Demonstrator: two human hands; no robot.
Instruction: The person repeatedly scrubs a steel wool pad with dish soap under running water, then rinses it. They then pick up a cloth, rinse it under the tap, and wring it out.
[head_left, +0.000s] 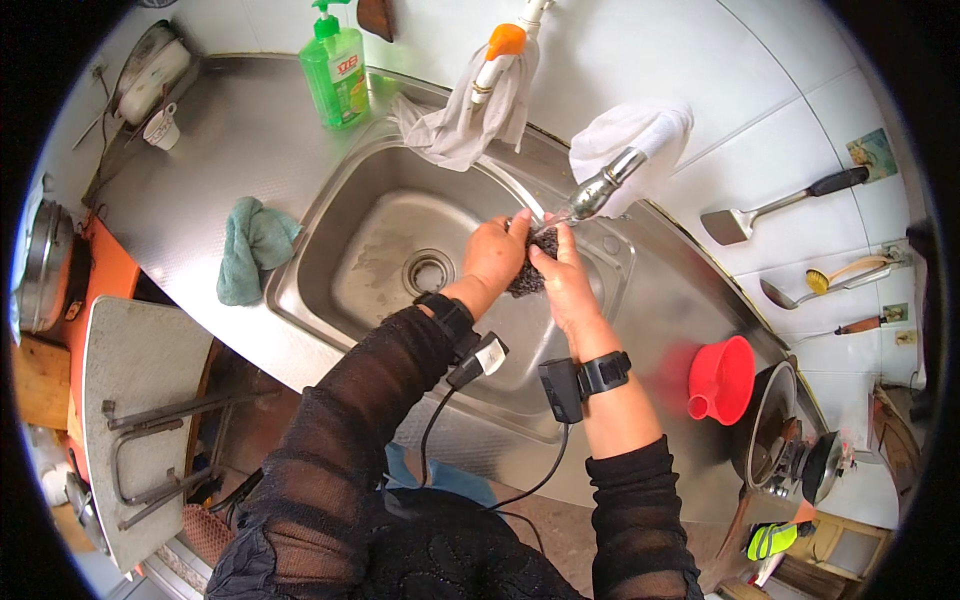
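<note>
Both hands grip a dark, speckled scouring pad over the right part of a stainless steel sink. My left hand has it from the left, thumb near the top. On the other side, my right hand presses its thumb against the pad's face. The metal faucet spout points at the pad from the upper right, and water runs from it onto the pad and fingers. Below and left of the hands, the drain shows in the basin floor.
A green soap bottle stands behind the sink. Left of the basin lies a teal cloth. A red plastic dipper sits on the right counter. White cloths hang on an orange-handled tap and the faucet. A spatula hangs on the wall.
</note>
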